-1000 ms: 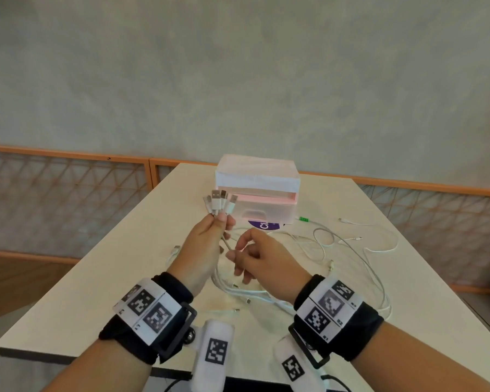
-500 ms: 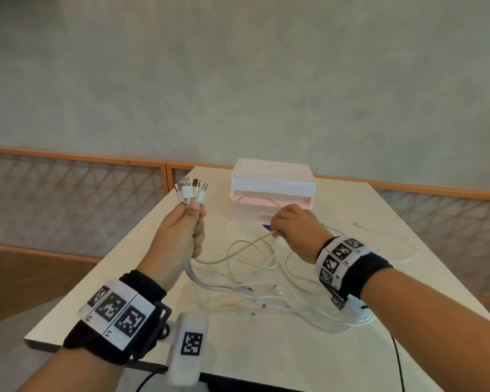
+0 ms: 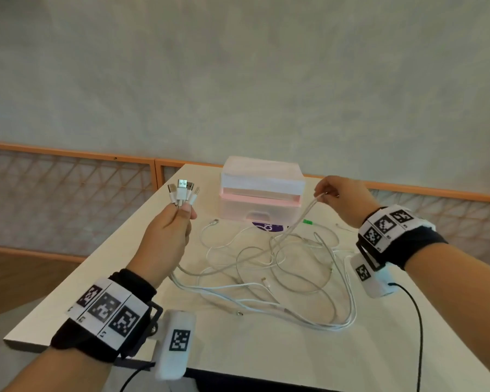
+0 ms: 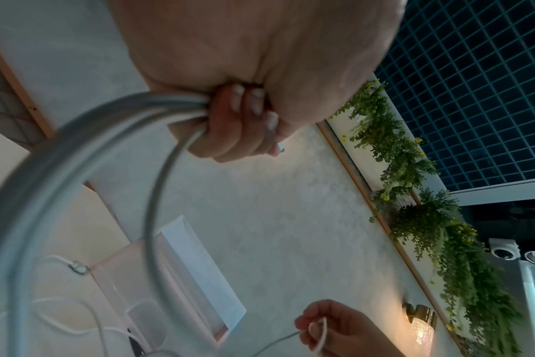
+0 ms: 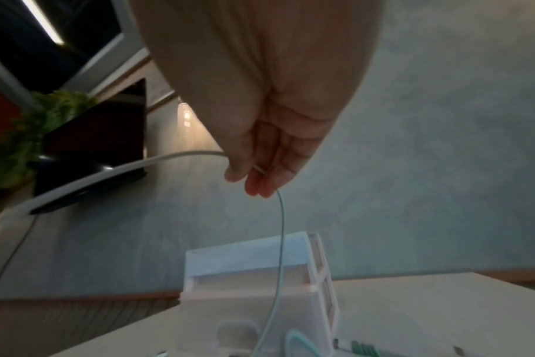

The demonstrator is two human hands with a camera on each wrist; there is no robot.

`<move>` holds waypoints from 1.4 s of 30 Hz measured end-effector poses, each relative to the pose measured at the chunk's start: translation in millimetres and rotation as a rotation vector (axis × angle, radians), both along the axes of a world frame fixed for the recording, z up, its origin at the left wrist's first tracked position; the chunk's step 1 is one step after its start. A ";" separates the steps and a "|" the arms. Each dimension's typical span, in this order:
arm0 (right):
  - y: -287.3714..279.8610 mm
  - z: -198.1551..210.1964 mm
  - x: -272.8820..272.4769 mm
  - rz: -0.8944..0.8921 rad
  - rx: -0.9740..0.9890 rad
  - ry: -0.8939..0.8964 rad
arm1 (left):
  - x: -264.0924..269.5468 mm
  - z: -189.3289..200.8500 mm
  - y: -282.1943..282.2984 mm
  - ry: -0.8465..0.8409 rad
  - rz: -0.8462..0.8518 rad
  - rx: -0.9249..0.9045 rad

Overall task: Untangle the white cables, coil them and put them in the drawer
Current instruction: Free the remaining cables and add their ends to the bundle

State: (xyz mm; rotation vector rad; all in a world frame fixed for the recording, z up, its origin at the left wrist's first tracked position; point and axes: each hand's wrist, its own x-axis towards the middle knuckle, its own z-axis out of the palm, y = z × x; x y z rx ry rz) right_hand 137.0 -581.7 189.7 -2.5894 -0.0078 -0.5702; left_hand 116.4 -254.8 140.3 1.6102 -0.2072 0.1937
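A: White cables (image 3: 269, 267), thin and rubbery, lie looped in a tangle on the pale tabletop (image 3: 238, 349) between your two hands.

B: What is your left hand (image 3: 167, 236) doing?

A: You have it closed in a fist round a bunch of cable ends, their metal-tipped white plugs (image 3: 183, 192) fanned out above your knuckles.

B: And your right hand (image 3: 341, 199)?

A: It is raised, thumb and fingertips (image 5: 257, 183) pinching one lifted cable strand (image 3: 303, 219) that slopes down to the tangle.

B: Where is the drawer?

A: Beyond both hands: a small translucent white and pink plastic drawer box (image 3: 262, 190), closer to your right hand. A purple round sticker (image 3: 268, 227) lies just before it.
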 end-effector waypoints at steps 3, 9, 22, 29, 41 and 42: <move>8.0 5.4 -18.3 0.145 0.142 0.047 | 2.3 -2.1 -1.9 0.005 0.000 0.051; 38.5 22.2 -63.5 0.332 -0.163 0.241 | -8.6 4.6 -19.1 -0.020 -0.043 0.150; 62.3 0.5 -83.0 0.462 0.060 0.238 | -33.5 -0.9 -74.1 -0.171 -0.315 0.427; 63.8 0.7 -74.5 0.465 0.228 0.198 | -32.2 -1.5 -74.7 -0.175 -0.311 0.453; 32.9 -45.9 -20.7 0.226 -0.644 0.458 | -26.1 11.4 -60.4 -0.119 -0.235 0.088; 31.7 -49.4 -12.9 0.224 -0.675 0.486 | -25.4 12.1 -57.7 -0.118 -0.236 0.078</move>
